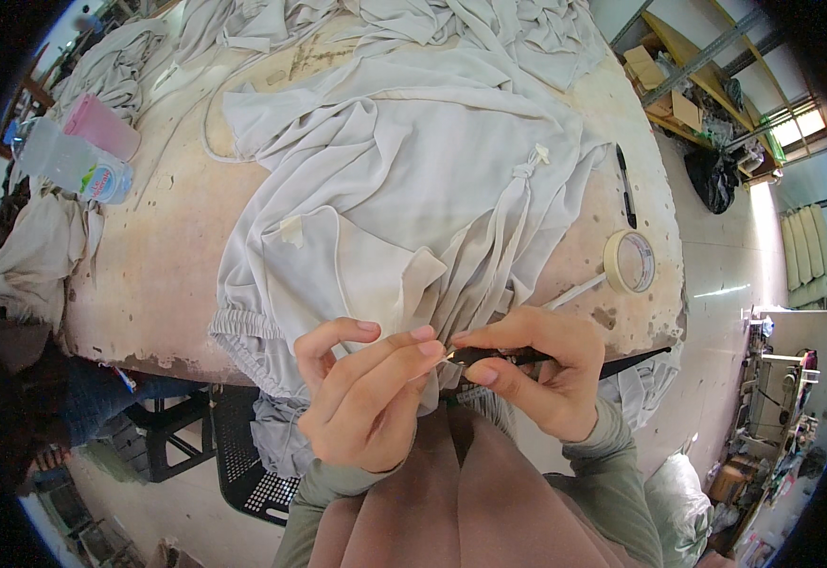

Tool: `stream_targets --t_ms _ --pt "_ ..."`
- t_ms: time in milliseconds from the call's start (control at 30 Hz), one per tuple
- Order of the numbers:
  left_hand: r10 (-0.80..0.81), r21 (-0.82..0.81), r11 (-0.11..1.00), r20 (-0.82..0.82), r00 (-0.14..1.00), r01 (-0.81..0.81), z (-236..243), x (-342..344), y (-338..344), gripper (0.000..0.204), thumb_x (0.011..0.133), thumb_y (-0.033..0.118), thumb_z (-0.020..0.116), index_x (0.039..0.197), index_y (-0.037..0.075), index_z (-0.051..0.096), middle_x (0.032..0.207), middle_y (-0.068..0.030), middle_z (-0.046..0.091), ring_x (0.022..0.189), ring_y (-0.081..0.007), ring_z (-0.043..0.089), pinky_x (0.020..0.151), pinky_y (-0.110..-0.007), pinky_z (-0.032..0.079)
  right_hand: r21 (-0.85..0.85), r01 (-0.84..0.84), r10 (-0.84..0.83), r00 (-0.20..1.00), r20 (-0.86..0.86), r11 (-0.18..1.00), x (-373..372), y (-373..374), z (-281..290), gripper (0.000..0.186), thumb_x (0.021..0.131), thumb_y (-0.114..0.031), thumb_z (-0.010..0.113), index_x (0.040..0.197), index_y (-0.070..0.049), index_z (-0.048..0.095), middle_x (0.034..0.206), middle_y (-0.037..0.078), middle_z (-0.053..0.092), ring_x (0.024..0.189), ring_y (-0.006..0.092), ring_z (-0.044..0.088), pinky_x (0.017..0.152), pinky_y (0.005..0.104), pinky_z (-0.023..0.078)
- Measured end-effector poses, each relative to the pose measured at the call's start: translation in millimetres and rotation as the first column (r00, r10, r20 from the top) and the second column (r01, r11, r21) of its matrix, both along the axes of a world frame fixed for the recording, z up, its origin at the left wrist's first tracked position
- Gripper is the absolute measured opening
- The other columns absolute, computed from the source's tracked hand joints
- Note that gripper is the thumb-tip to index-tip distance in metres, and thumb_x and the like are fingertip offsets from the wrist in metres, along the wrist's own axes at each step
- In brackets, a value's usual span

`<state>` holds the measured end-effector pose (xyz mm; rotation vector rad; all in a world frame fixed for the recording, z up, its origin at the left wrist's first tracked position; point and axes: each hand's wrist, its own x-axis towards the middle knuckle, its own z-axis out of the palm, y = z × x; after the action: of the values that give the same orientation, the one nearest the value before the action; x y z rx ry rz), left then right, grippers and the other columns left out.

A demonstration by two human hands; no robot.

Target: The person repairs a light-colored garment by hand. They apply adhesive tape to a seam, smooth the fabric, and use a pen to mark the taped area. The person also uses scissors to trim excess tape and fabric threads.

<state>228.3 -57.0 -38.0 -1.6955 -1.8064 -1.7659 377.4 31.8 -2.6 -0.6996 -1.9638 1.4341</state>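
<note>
A pale grey garment (413,161) with an elastic gathered edge is spread over the table and hangs off its near edge. Above its near part, my left hand (366,393) has its fingers bent and pressed together near a small pale tip; what they pinch is too small to make out. My right hand (551,364) is closed round a slim black tool (475,357), its tip meeting the left fingertips. A black tapering piece (636,363) shows beyond the right hand; whether it belongs to the tool is hidden.
On the table's right lie a tape roll (629,262) and a black pen (626,185). At left are a pink cup (101,126) and a clear plastic container (54,156). More grey cloth (385,24) heaps at the far side. A black perforated basket (243,464) stands below the near edge.
</note>
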Motion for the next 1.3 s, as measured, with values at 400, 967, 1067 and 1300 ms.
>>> stream_targets --t_ms 400,967,1067,1300 --pt "-0.015 0.018 1.0 0.034 0.999 0.014 -2.4 0.6 2.2 0.029 0.065 -0.003 0.073 0.092 0.006 0.071 0.089 -0.0044 0.071 0.085 -0.0183 0.055 0.08 -0.03 0.041 0.008 0.031 -0.031 0.998 -0.049 0.999 -2.3 -4.4 -8.6 0.022 0.08 -0.01 0.072 0.099 -0.001 0.068 0.077 0.01 0.066 0.063 0.0132 0.06 0.057 0.0244 0.044" --pt "0.014 0.016 1.0 0.035 0.999 -0.015 -1.5 2.7 2.9 0.028 0.065 -0.004 0.071 0.091 0.006 0.071 0.087 -0.0036 0.071 0.082 -0.0184 0.057 0.078 -0.029 0.043 -0.052 0.034 -0.037 0.998 -0.047 0.998 -1.7 -6.2 -9.0 0.019 0.081 -0.009 0.07 0.098 0.0 0.068 0.081 0.011 0.066 0.066 0.0122 0.06 0.059 0.0235 0.045" --pt "0.026 0.019 0.999 0.039 0.999 -0.026 -1.4 3.6 3.2 0.028 0.064 -0.003 0.072 0.09 0.006 0.071 0.086 -0.0036 0.071 0.081 -0.0184 0.057 0.078 -0.03 0.043 -0.028 0.056 -0.056 0.998 -0.028 0.998 -1.7 -6.9 -8.7 0.02 0.08 -0.009 0.071 0.098 0.0 0.068 0.079 0.011 0.066 0.064 0.0132 0.059 0.057 0.0243 0.044" --pt "0.024 0.015 1.0 0.034 0.999 -0.025 -1.8 3.8 3.8 0.03 0.061 -0.005 0.071 0.089 0.006 0.071 0.087 -0.0037 0.071 0.08 -0.0187 0.057 0.078 -0.03 0.043 0.103 0.101 -0.1 0.995 -0.015 0.99 -2.7 -7.5 -9.7 0.021 0.077 -0.009 0.074 0.096 -0.002 0.069 0.077 0.01 0.066 0.06 0.0182 0.06 0.055 0.0273 0.044"
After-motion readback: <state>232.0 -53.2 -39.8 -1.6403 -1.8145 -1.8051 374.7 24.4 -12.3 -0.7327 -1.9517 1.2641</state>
